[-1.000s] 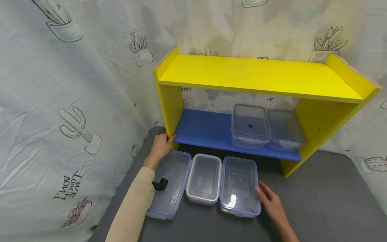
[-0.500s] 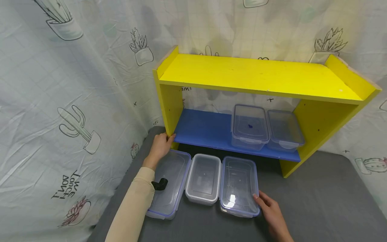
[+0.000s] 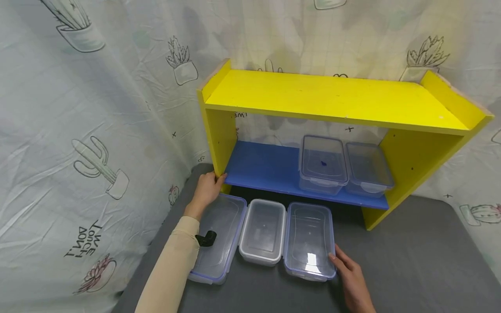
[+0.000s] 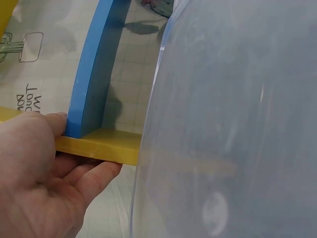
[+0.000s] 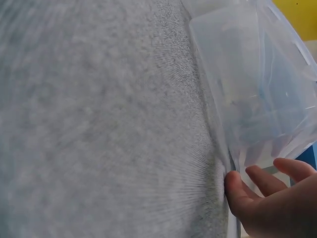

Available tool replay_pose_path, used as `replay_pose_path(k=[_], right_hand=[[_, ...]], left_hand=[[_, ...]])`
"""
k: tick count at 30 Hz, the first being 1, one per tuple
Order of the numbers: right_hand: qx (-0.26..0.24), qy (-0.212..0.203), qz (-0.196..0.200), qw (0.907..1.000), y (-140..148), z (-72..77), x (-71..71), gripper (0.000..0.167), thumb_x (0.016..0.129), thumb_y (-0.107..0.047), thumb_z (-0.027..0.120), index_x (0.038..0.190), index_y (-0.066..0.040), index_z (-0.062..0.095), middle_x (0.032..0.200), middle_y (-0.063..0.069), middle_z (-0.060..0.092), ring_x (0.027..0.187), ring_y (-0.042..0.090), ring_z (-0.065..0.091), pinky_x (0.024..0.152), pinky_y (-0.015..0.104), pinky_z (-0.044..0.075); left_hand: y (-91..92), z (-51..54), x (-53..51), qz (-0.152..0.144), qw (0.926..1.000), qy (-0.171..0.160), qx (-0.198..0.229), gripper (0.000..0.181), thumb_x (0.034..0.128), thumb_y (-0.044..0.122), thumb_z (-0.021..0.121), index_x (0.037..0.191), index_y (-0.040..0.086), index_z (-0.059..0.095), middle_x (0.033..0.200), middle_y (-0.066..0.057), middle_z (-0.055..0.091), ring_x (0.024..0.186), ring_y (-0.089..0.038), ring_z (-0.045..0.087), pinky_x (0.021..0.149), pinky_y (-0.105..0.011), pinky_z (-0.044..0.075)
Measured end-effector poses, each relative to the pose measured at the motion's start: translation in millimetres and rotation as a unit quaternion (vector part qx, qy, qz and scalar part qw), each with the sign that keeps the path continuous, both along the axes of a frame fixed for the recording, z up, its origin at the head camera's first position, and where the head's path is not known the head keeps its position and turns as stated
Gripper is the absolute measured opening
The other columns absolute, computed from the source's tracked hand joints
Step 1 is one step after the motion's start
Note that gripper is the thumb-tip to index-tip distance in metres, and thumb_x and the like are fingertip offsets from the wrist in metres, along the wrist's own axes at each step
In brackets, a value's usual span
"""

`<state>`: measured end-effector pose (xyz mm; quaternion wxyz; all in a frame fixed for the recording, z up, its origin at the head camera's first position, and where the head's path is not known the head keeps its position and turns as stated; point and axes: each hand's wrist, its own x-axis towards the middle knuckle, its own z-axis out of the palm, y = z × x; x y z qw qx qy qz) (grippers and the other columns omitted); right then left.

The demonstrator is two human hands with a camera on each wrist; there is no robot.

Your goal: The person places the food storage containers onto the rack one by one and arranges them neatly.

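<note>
At the left end of the yellow shelf unit (image 3: 332, 95), my left hand (image 3: 205, 191) grips the side panel near the blue shelf board (image 3: 262, 167). In the left wrist view the hand (image 4: 44, 173) has its thumb by the blue board (image 4: 91, 74) and its fingers under the yellow panel (image 4: 109, 146). Three lidded clear containers lie in a row: the left one (image 3: 221, 248), the smaller middle one (image 3: 263, 230) and the right one (image 3: 309, 239). My right hand (image 3: 352, 278) touches the right container's right side; the right wrist view shows its fingers (image 5: 265, 181) loosely bent beside the container (image 5: 237, 74).
Two more lidded containers (image 3: 322, 163) (image 3: 369, 169) stand on the right part of the blue board. Grey cloth (image 3: 415, 261) covers the surface, and a patterned curtain (image 3: 117, 108) hangs behind and at the left. A black strap piece (image 3: 206, 238) is at the left wrist.
My right hand has shifted slightly toward the near edge along the right container, which sits a touch farther left. The left hand keeps its grip on the panel.
</note>
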<state>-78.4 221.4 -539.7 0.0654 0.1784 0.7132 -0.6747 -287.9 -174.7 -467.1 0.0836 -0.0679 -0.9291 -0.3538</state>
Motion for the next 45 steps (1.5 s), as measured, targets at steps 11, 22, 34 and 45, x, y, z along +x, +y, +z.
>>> replay_pose_path(k=[11, 22, 34, 45], right_hand=[[-0.092, 0.093, 0.054, 0.9899, 2.0, 0.2, 11.3, 0.06, 0.104, -0.02, 0.045, 0.152, 0.004, 0.016, 0.121, -0.043, 0.049, 0.111, -0.016, 0.051, 0.082, 0.025, 0.053], [-0.069, 0.054, 0.063, 0.9942, 1.6, 4.4, 14.2, 0.068, 0.102, -0.017, 0.049, 0.157, -0.014, 0.01, 0.163, 0.001, 0.015, 0.107, -0.012, 0.053, 0.079, 0.031, 0.054], [-0.11, 0.142, 0.071, 0.9812, 4.8, -2.6, 21.9, 0.074, 0.1, -0.001, 0.046, 0.157, -0.016, 0.002, 0.143, -0.015, 0.041, 0.109, 0.001, 0.061, 0.075, 0.032, 0.057], [-0.155, 0.17, 0.072, 0.9705, 0.9, -4.0, 25.5, 0.06, 0.099, 0.003, 0.042, 0.154, -0.002, 0.017, 0.134, -0.025, 0.052, 0.106, 0.008, 0.064, 0.075, 0.034, 0.058]], left_hand=[[-0.3, -1.1, 0.0, 0.003, 1.0, -0.004, 0.002, 0.037, 0.1014, 0.035, 0.051, 0.084, 0.004, 0.057, 0.06, -0.004, 0.043, 0.049, -0.018, 0.042, 0.046, -0.028, 0.033], [0.2, 0.0, -0.5, -0.003, 0.9999, 0.008, -0.01, 0.036, 0.1015, 0.033, 0.051, 0.083, 0.004, 0.057, 0.059, -0.004, 0.042, 0.048, -0.017, 0.041, 0.046, -0.028, 0.033], [0.4, 1.5, 0.6, 0.0, 0.9999, 0.013, -0.009, 0.034, 0.1012, 0.031, 0.052, 0.083, 0.003, 0.058, 0.059, -0.004, 0.044, 0.05, -0.018, 0.042, 0.046, -0.028, 0.033], [0.4, 0.5, 1.1, 0.0, 1.0, 0.0, 0.0, 0.035, 0.1016, 0.034, 0.051, 0.086, 0.003, 0.058, 0.061, -0.005, 0.044, 0.051, -0.018, 0.043, 0.047, -0.028, 0.034]])
